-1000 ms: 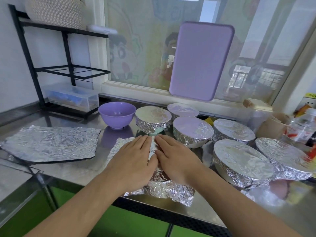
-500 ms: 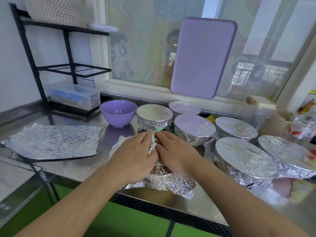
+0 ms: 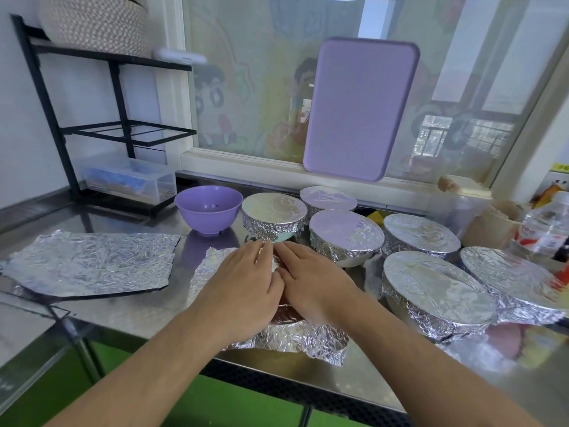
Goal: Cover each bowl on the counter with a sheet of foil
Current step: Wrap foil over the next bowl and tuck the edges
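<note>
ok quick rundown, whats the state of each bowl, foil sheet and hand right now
purple bowl: uncovered, upright
six bowls behind and to the right: covered, foil tucked round rims
bowl under hands: foil laid over, edges loose
front foil: crumpled, draped, not tucked
spare foil: flat on counter, unused
left hand: flat, pressing foil
right hand: flat, pressing foil

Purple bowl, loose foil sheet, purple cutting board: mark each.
purple bowl [image 3: 208, 221], head view, front outer wall.
loose foil sheet [image 3: 92, 261], head view, flat middle.
purple cutting board [image 3: 360, 109], head view, centre face.
</note>
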Available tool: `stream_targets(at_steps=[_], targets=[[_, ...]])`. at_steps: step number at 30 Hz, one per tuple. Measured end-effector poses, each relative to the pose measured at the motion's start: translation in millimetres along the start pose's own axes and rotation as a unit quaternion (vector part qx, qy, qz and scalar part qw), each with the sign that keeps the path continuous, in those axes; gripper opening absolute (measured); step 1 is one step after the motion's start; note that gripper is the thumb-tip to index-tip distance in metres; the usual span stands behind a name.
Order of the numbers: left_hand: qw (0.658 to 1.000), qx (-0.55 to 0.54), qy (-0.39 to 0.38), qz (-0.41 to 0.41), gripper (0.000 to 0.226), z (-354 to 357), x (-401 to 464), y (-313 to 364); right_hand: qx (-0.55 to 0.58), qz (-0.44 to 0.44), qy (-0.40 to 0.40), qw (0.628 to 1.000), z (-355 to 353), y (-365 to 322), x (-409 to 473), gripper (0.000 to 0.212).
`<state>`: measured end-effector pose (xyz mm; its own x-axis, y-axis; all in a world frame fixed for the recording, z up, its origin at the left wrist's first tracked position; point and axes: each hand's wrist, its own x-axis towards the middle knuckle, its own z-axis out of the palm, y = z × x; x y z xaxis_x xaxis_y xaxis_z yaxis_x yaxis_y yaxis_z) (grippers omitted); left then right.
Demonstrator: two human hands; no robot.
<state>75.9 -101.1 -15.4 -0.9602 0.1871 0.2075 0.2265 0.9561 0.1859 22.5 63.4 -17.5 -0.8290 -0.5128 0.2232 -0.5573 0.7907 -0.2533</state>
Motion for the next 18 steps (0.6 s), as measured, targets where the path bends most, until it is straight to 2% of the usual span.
stream_targets(at_steps=[3, 6, 7, 11, 15, 18], targets=[[0.999, 0.04, -0.017, 0.012, 0.099, 8.7, 3.0, -4.6, -0.019, -0.02, -0.025, 0.999, 0.0, 5.4, 1.3, 0.057], [0.999, 0.031, -0.009, 0.002, 0.089, 7.7, 2.2, 0.5, -0.077, -0.046, -0.054, 0.995, -0.9, 10.3, 2.2, 0.083], [1.0, 0.019, -0.011, -0.013, 0.086, 7.4, 1.3, 1.9, -0.078, -0.033, -0.055, 0.995, -1.2, 9.7, 0.1, 0.084], [0.999, 0.014, -0.022, -0.034, 0.101, 11.6, 2.0, -0.9, -0.087, 0.003, -0.026, 0.996, 3.9, -3.2, -23.1, 0.093], [0.999, -0.01, -0.005, -0.053, 0.08, 12.6, 3.3, 2.8, -0.027, 0.053, 0.015, 0.998, 4.4, -9.7, -39.3, 0.095], [0.998, -0.017, -0.003, -0.053, 0.082, 10.0, 1.8, 6.4, -0.028, 0.05, 0.019, 0.998, 4.5, -8.3, -39.7, 0.095]])
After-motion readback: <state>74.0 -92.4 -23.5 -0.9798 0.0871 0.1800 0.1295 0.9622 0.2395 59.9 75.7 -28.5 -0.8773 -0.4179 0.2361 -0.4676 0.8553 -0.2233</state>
